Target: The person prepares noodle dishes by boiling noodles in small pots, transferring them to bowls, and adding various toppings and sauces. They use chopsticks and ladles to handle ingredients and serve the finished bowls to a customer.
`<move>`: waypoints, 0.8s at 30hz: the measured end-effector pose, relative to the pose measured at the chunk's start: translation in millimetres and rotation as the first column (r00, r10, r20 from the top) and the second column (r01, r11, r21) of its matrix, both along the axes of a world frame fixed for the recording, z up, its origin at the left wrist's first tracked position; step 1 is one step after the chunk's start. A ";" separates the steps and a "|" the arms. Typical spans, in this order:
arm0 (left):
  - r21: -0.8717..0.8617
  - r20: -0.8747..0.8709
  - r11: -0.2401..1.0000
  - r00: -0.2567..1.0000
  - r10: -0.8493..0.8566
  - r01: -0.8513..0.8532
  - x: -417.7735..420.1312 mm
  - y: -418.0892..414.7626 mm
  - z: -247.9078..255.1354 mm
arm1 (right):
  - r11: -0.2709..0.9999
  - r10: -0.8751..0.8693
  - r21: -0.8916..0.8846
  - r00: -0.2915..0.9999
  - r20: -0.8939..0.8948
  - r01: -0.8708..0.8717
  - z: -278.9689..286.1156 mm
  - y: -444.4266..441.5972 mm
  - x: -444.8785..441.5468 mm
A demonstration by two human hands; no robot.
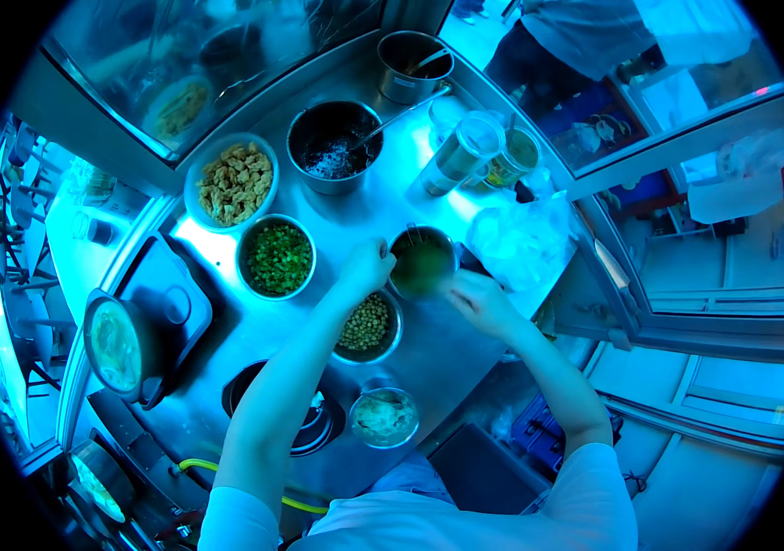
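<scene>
A round metal pot with green contents stands before me, its inside partly blurred. My left hand has its fingers curled at the pot's left rim and seems to grip it. At the lower right rim is my right hand, its fingertips blurred, so its hold is unclear. Under my left forearm, partly hidden, sits a metal bowl of small round greenish pieces. A bowl of chopped green onions lies to the left. Behind it is a bowl of pale brown chunks.
A dark-filled pot holds a long-handled ladle. Clear cylindrical containers and a plastic bag stand at right. Nearer me are a bowl of pale food and a black round vessel. Glass panels border the steel counter.
</scene>
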State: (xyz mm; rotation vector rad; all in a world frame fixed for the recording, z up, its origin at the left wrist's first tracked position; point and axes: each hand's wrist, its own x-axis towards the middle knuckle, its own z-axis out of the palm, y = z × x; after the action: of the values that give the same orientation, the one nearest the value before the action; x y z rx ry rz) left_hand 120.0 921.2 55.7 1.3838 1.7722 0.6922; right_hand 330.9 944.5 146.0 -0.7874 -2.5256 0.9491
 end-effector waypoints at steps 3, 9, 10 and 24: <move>-0.017 0.240 0.993 0.964 0.114 -0.113 -6.0 -10.8 20.9 | 0.996 -0.061 0.056 0.998 -0.028 0.062 28.0 -3.2 -1.6; -0.042 0.294 0.935 0.890 0.347 -0.351 -58.7 -105.5 92.3 | 0.980 0.185 0.136 0.919 -0.349 -0.146 99.0 -39.2 -34.4; -0.147 0.340 0.886 0.818 0.464 -0.440 -67.1 -128.0 111.2 | 0.993 0.083 -0.044 0.897 -0.435 -0.113 99.9 -45.3 -41.5; -0.316 0.222 0.184 0.116 0.968 -0.931 -119.6 -483.6 57.0 | 0.585 -0.232 -0.811 0.955 -0.183 -0.014 -94.6 -7.7 -199.5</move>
State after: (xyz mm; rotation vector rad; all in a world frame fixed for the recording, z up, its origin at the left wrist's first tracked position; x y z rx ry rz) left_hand 0.4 437.7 112.7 -0.2924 2.1642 1.3904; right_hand 131.4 936.8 51.4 -0.9336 -1.6841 2.0569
